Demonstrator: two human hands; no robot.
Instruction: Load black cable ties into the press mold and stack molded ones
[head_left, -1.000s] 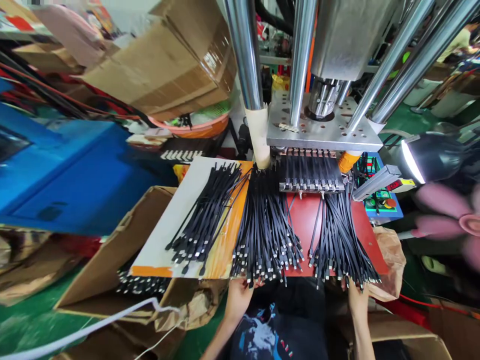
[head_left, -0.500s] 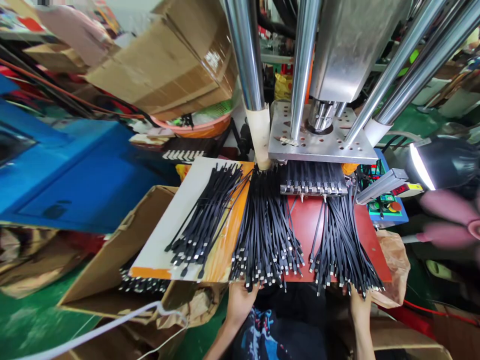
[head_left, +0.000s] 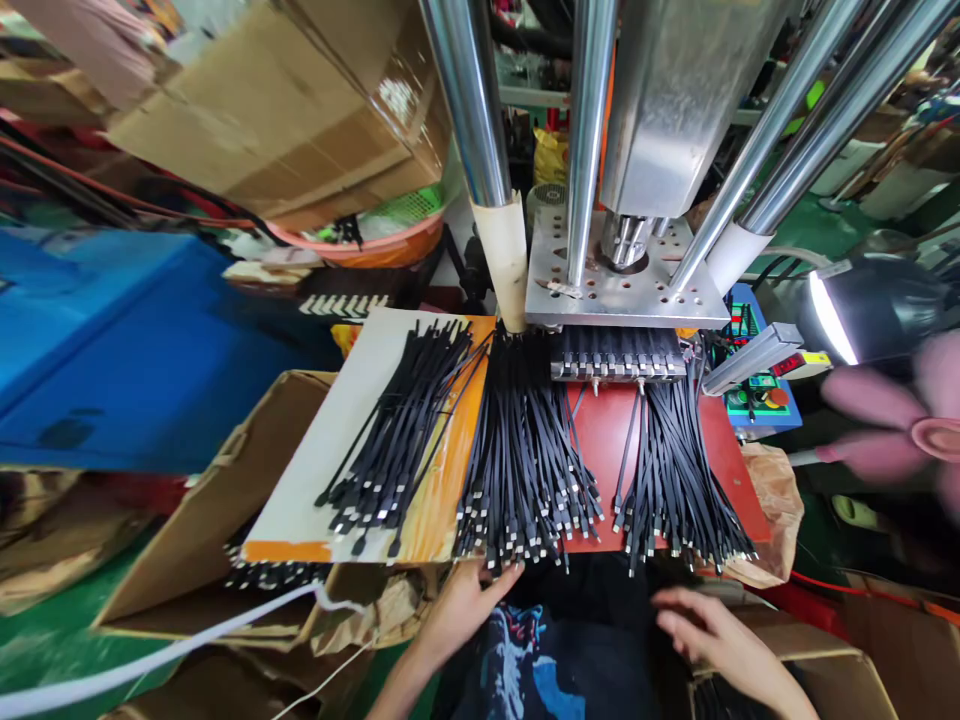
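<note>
Near the table's front edge, my left hand [head_left: 474, 598] is at the metal-tipped ends of the middle bunch of black cables [head_left: 525, 470]. Its thumb is stretched out and apart; some fingertips are hidden at the edge, and I see nothing held. Below the right-hand bunch of black cables [head_left: 671, 470] my right hand [head_left: 701, 625] hovers open and holds nothing. A row of cable connectors sits in a metal fixture [head_left: 619, 370] beneath the press plate [head_left: 622, 300]. Another bunch of cables [head_left: 409, 430] lies on the white and orange board [head_left: 315, 470].
Steel press columns [head_left: 589, 140] rise behind the red table surface [head_left: 600, 430]. Cartons with cables stand below, one at the left [head_left: 202, 540] and one at the right [head_left: 832, 640]. A lamp [head_left: 870, 300], a pink fan [head_left: 900, 420] and a control box [head_left: 761, 385] are at the right.
My right hand has come away from the right bunch's ends, down toward my body, and its fingers have spread. My left hand stays near the middle bunch. The view has shifted slightly.
</note>
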